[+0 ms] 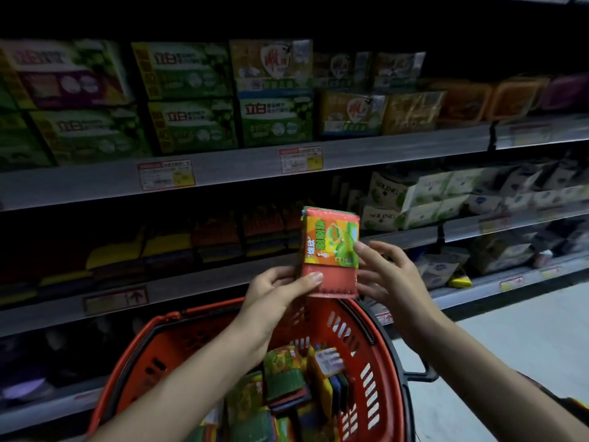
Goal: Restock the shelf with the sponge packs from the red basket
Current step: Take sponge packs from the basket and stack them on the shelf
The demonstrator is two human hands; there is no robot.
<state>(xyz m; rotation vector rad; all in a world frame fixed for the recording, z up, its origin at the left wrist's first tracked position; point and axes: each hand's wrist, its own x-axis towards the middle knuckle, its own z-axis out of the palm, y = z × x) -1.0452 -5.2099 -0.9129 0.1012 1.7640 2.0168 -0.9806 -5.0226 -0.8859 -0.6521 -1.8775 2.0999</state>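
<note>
A sponge pack (330, 250) with a red sponge in front and a yellow-green label stands upright above the red basket (379, 362). My left hand (277, 291) grips its lower left corner, thumb across the front. My right hand (387, 272) touches its right edge with the fingers spread and slightly bent. Several more sponge packs (287, 387) lie in the basket below my arms. Behind the held pack, the dim shelf (197, 282) carries rows of stacked sponge packs (216, 237) in red, yellow and dark colours.
The shelf above holds green and yellow soap boxes (191, 97) with price tags (301, 159) on its edge. White and green packs (446, 193) fill the shelves to the right. Pale floor (526, 339) lies at the lower right, beside the basket's black handle (417, 371).
</note>
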